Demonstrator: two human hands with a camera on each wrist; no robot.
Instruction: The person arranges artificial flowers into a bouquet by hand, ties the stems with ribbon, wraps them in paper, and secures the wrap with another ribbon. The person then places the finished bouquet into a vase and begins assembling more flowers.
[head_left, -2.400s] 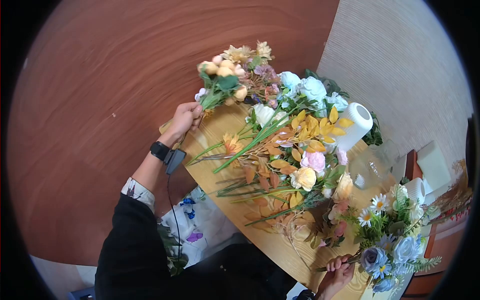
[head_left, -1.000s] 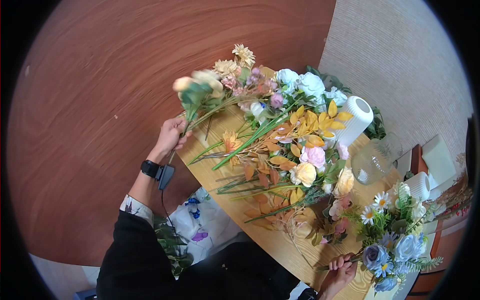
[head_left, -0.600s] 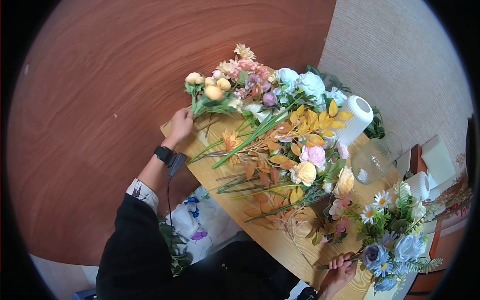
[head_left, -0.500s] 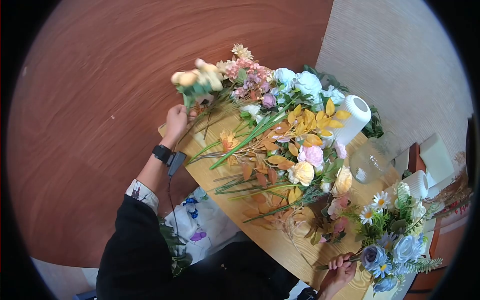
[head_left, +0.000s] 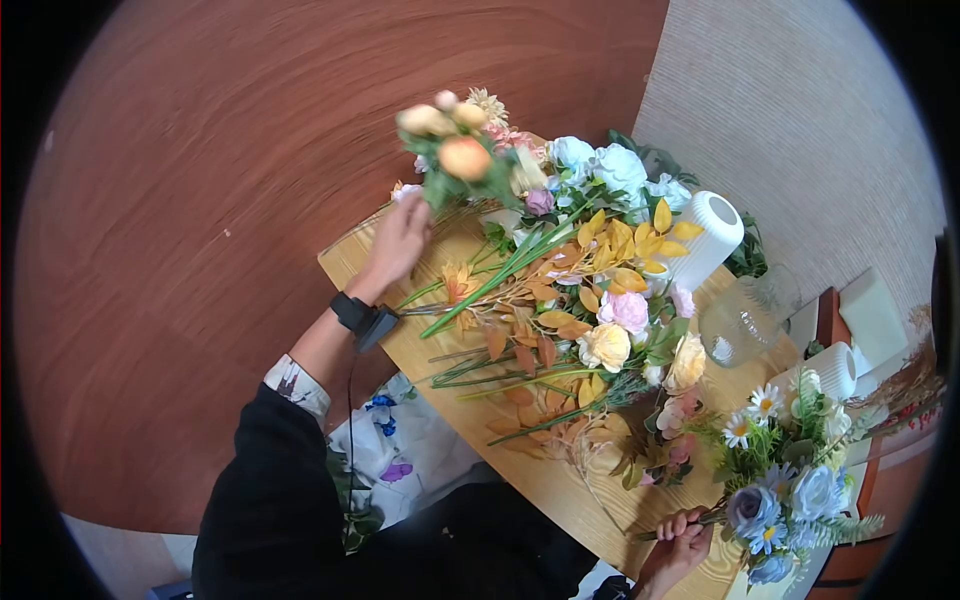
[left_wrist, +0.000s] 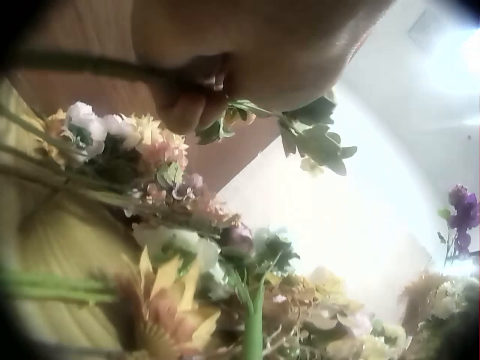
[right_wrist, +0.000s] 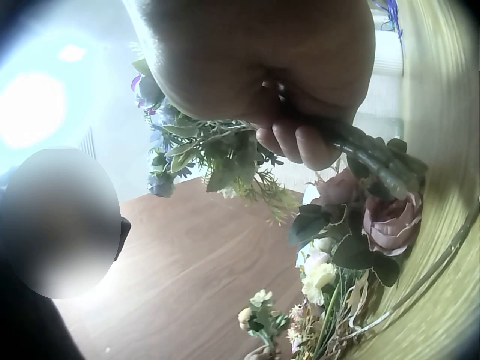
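Basically, a brown wall (head_left: pixel 200 250) filled the head view's L side, w/ a wood table (head_left: pixel 570 500) beside it. Loose flowers (head_left: pixel 625 312) took up much of the top, many stems pointing twd the person. The blue bouquet (head_left: pixel 790 485), w/ daisies in it, was at the table's near R end; the white vase (head_left: pixel 706 238) & glass jar (head_left: pixel 738 325) were farther back. The peach bunch (head_left: pixel 465 158), blurred, was over the far L end, overlapping pink heads behind; couldn't tell if they touched. The L hand (head_left: pixel 405 235) was just below it, fingers curled closed round a dark stem (left_wrist: pixel 97 66) in the L wrist view, prob. the bunch's. The R hand (head_left: pixel 683 545) had its fingers wrapped snugly round the bouquet's stems (right_wrist: pixel 367 154), no slack showing. An orange flower (head_left: pixel 460 283) lay near the L hand. Step in hand, as I judged it: placing or picking among loose stems w/ L while R held the bouquet. Next move prob. called for a firm L grip, heads guided clear w/o snagging neighbours, & R steady.
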